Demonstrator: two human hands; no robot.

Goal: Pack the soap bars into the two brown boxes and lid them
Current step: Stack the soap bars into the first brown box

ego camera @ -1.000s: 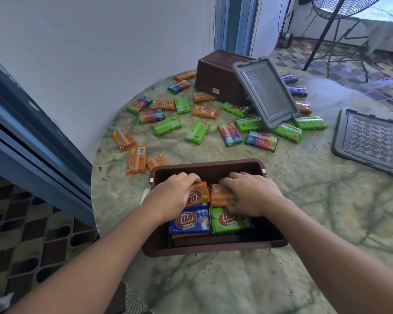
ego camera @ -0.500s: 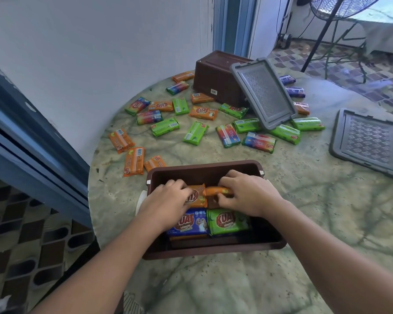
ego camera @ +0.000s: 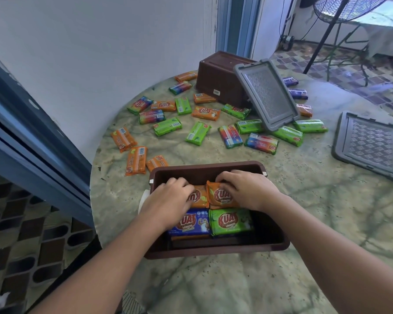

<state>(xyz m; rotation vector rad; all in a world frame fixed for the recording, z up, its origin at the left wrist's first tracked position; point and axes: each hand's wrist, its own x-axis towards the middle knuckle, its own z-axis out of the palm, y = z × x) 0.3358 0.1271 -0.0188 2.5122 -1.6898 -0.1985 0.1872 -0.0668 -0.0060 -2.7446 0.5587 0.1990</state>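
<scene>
The near brown box (ego camera: 216, 251) stands open at the table's front. A blue soap bar (ego camera: 191, 224) and a green soap bar (ego camera: 232, 220) lie flat inside it. Behind them two orange bars lie side by side. My left hand (ego camera: 168, 200) curls its fingers over the left orange bar (ego camera: 199, 198). My right hand (ego camera: 247, 191) grips the right orange bar (ego camera: 221, 196) at its far edge. The second brown box (ego camera: 216, 78) lies bottom-up at the back, with a grey lid (ego camera: 268, 96) leaning on it. Another grey lid (ego camera: 370, 143) lies flat on the right.
Several loose soap bars (ego camera: 197, 133), green, orange, rainbow and purple, are scattered over the marble table (ego camera: 315, 200) between the two boxes. A white wall and a blue door frame (ego camera: 32, 137) border the left. A fan stand (ego camera: 322, 37) is on the tiled floor behind.
My right hand has turned its orange bar from standing on edge to lying flat, next to the left orange bar. My left hand stays on its bar.
</scene>
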